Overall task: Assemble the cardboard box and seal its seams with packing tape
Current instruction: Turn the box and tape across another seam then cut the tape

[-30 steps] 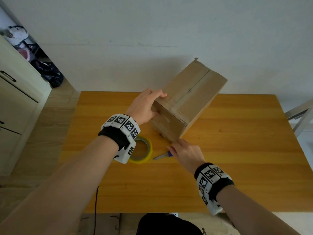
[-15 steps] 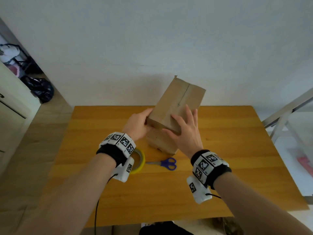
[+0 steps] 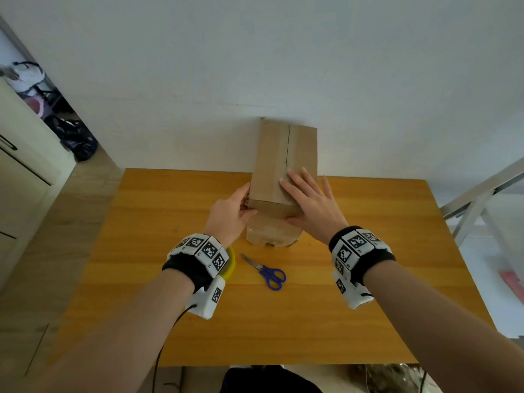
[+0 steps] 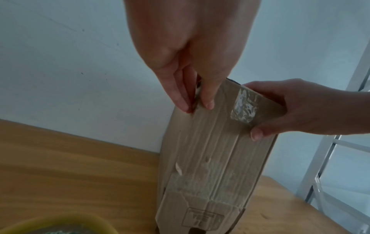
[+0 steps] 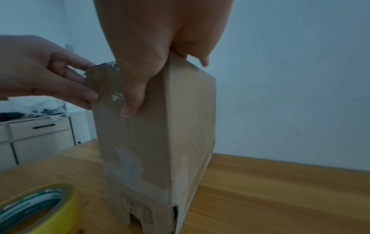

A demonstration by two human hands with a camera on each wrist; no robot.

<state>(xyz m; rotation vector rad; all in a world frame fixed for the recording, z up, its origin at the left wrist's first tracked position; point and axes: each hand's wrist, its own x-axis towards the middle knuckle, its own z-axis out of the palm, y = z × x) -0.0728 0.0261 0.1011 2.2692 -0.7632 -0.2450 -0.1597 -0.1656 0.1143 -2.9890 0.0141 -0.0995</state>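
On the table, the tall box blocks the middle; scissors and a tape roll lie just in front. Bare wood either side lets a hand pass.

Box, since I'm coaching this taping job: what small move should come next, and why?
Probably free the left hand and reach for the tape roll. The cardboard box stands on end, steadied by the right hand on top, while the left hand only pinches its near corner; the roll lies beside that wrist.
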